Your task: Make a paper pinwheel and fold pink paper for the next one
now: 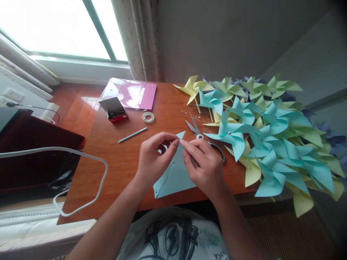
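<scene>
A sheet of light blue paper (176, 180) lies on the wooden table (114, 169), with cuts running in from its corners and small dark holes. Above its far corner, my left hand (155, 157) and my right hand (206, 166) meet fingertip to fingertip. Both are closed in a pinch around something tiny, possibly metallic, too small to name. Just beyond my right hand lie scissors (200, 136) with spread blades, their handles partly covered by that hand. A light blue paper stick (132, 135) rests left of the paper.
Several paper pinwheels (273, 169) in blue, green, yellow and purple are heaped on the right. Toward the back left are an opened red box (117, 117), a tape roll (148, 117) and pink paper in a clear sleeve (149, 95). A white cable (104, 173) loops over the left edge.
</scene>
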The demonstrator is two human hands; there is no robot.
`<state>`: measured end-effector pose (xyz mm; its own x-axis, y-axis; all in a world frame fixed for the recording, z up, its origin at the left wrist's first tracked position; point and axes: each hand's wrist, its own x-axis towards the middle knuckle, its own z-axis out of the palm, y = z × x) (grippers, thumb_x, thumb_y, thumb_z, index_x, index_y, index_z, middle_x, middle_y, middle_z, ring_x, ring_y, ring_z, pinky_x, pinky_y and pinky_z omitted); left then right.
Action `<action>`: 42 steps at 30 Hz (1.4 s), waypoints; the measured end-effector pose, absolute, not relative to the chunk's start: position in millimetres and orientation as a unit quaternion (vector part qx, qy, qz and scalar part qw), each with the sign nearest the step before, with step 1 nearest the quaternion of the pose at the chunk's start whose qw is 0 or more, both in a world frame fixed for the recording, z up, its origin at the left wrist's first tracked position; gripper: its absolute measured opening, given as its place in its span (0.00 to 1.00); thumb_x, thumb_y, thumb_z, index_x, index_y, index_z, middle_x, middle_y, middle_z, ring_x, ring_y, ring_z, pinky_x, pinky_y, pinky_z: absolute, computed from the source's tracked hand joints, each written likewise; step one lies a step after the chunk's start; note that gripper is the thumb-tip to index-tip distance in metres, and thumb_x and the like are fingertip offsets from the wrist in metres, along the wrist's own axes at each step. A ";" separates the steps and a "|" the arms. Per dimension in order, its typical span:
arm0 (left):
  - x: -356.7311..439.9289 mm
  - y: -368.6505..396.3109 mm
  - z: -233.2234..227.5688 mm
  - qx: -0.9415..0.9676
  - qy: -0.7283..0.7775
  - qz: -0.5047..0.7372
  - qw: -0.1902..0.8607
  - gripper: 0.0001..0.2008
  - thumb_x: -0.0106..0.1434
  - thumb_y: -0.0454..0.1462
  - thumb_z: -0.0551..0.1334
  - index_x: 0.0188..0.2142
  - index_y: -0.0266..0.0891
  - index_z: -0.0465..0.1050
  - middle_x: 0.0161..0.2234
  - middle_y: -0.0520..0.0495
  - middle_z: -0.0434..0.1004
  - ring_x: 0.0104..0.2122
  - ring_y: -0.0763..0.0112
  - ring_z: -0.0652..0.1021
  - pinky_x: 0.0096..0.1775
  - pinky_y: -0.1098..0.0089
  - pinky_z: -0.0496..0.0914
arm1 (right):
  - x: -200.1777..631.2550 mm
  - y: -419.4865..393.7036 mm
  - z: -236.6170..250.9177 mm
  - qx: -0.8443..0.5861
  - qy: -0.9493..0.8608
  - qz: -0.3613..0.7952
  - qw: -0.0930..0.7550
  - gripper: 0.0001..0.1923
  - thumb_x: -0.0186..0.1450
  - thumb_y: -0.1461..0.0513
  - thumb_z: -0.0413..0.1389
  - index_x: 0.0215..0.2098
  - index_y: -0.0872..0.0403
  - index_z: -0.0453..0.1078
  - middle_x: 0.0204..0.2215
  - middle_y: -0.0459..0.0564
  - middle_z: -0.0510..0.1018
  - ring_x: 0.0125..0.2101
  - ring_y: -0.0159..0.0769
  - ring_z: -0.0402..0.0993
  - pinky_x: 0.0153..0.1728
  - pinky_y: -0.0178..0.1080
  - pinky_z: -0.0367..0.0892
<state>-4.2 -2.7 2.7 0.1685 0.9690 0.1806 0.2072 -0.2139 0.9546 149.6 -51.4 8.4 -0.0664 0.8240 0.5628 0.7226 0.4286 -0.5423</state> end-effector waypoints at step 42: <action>-3.8 -4.2 8.6 0.639 0.437 0.462 0.434 0.07 0.65 0.39 0.66 0.33 0.37 0.79 0.27 0.50 0.78 0.25 0.75 0.72 0.28 0.74 0.67 | 147.2 -51.2 12.3 -0.541 -0.709 0.033 0.451 0.13 0.69 0.70 0.56 0.48 0.55 0.78 0.33 0.52 0.78 0.32 0.35 0.76 0.36 0.37 0.74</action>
